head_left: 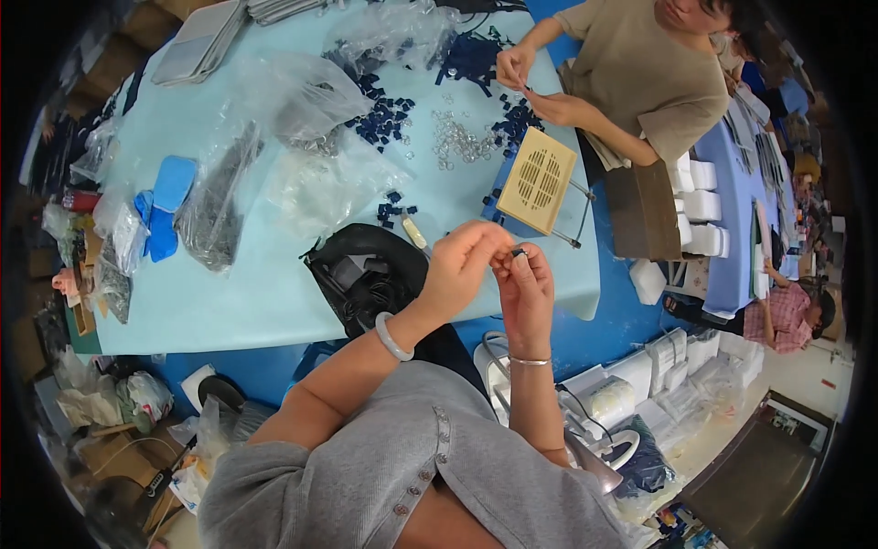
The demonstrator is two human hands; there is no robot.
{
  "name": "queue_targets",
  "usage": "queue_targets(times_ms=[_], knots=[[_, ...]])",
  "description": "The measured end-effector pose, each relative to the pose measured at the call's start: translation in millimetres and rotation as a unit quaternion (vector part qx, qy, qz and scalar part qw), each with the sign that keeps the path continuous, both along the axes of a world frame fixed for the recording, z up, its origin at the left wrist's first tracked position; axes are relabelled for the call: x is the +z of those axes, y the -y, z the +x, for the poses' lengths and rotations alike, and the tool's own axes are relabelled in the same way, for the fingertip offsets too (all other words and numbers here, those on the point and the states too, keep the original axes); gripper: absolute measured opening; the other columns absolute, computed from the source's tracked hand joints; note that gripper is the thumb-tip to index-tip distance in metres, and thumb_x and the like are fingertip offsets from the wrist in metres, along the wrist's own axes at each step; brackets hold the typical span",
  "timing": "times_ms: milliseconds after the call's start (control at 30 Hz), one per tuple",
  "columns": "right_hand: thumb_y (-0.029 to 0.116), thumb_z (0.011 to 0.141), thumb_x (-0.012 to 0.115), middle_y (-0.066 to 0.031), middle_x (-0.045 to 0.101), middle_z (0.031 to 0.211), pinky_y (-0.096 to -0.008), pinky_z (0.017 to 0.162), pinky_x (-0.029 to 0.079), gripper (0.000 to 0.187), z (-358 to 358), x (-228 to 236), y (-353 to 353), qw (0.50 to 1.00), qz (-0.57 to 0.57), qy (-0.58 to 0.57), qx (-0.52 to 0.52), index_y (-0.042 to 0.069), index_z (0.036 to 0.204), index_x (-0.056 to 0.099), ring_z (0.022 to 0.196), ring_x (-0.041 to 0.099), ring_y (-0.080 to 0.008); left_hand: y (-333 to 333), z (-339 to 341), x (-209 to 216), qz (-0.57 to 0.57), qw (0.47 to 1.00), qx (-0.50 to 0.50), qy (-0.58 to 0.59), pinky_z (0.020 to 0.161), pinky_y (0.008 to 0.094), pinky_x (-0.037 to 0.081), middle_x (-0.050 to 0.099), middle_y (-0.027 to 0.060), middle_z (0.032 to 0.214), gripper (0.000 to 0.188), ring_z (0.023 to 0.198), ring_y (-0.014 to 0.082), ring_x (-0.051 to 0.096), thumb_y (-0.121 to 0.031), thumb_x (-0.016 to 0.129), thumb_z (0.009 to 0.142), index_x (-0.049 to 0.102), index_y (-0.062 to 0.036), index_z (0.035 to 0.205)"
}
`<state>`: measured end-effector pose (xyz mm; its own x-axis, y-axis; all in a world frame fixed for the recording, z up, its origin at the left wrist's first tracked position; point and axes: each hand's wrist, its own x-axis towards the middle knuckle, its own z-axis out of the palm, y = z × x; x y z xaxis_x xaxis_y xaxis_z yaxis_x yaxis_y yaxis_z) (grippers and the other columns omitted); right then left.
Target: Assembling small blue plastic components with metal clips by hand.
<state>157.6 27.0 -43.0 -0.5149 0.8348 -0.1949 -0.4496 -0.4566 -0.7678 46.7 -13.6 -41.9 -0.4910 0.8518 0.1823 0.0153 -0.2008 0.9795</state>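
Observation:
In front of me, above the near table edge, my two hands come together. My right hand (526,297) pinches a small dark blue piece (519,252), likely folded fabric, between thumb and finger. My left hand (465,263) is closed in a pinch right beside it; whatever its fingertips hold is too small to make out. Below the left hand lies an open black bag (366,274). Just beyond the hands are a cream-handled tool (414,231) and a few navy pieces (393,209). A larger pile of navy pieces (384,122) and scattered clear rings (457,139) lie farther off.
A cream and blue box with a slotted grille (540,181) stands on the light blue table (274,316), right of the rings. Clear plastic bags (311,96) and blue pouches (169,197) lie left. Across the table, a co-worker's hands (549,101) handle something small. A cardboard box (645,206) stands right.

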Motion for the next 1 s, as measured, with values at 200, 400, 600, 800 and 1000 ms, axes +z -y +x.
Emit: queue_targets(times_ms=[200,400,600,800,1000], knots=[[0.015,0.088,0.058,-0.0024,0.058,0.089,-0.0274,0.081,0.042,0.012,-3.0,-13.2,4.3,0.993,-0.054,-0.099,0.041,0.006,0.096,0.053,0.082,0.054,-0.0113,12.0,-13.7,5.9,0.022,0.986,-0.035,0.165,0.061,0.0235,0.047,0.057,0.0050,0.084,0.014,0.070,0.0101,0.056,-0.011,0.051,0.092,0.055,0.0015,0.087],[0.012,0.088,0.059,-0.0032,0.059,0.087,-0.0258,0.077,0.044,0.013,-20.5,-1.1,19.0,0.999,-0.037,-0.028,0.010,0.004,0.096,0.054,0.078,0.054,-0.0108,21.1,-21.7,11.2,0.029,0.995,-0.011,-0.097,0.060,0.0269,0.045,0.055,0.0076,0.084,0.006,0.068,0.0150,0.056,-0.003,0.059,0.082,0.055,-0.0004,0.086],[0.010,0.087,0.059,-0.0028,0.060,0.083,-0.0237,0.073,0.045,0.011,-30.0,-4.3,28.2,1.000,-0.008,-0.002,-0.003,0.003,0.095,0.055,0.075,0.055,-0.0104,29.6,-37.5,5.5,0.005,0.998,-0.035,0.056,0.062,0.0262,0.047,0.058,0.0070,0.082,0.012,0.070,0.0119,0.055,-0.009,0.051,0.091,0.056,0.0022,0.090],[0.009,0.086,0.060,-0.0027,0.060,0.082,-0.0232,0.072,0.046,0.010,-36.7,-5.7,33.1,1.000,-0.014,0.010,-0.007,0.002,0.093,0.057,0.073,0.056,-0.0101,32.3,-46.6,2.0,0.004,0.997,-0.039,0.062,0.060,0.0240,0.045,0.058,0.0071,0.082,0.012,0.070,0.0112,0.054,-0.008,0.051,0.090,0.058,0.0010,0.088],[0.010,0.087,0.059,-0.0028,0.060,0.083,-0.0237,0.072,0.047,0.011,-49.6,0.7,44.6,0.995,0.065,0.075,-0.016,0.001,0.094,0.058,0.073,0.056,-0.0099,40.4,-58.8,-1.4,-0.020,0.994,-0.024,-0.106,0.061,0.0246,0.045,0.058,0.0060,0.082,0.011,0.070,0.0113,0.054,-0.010,0.052,0.090,0.058,-0.0006,0.089]])
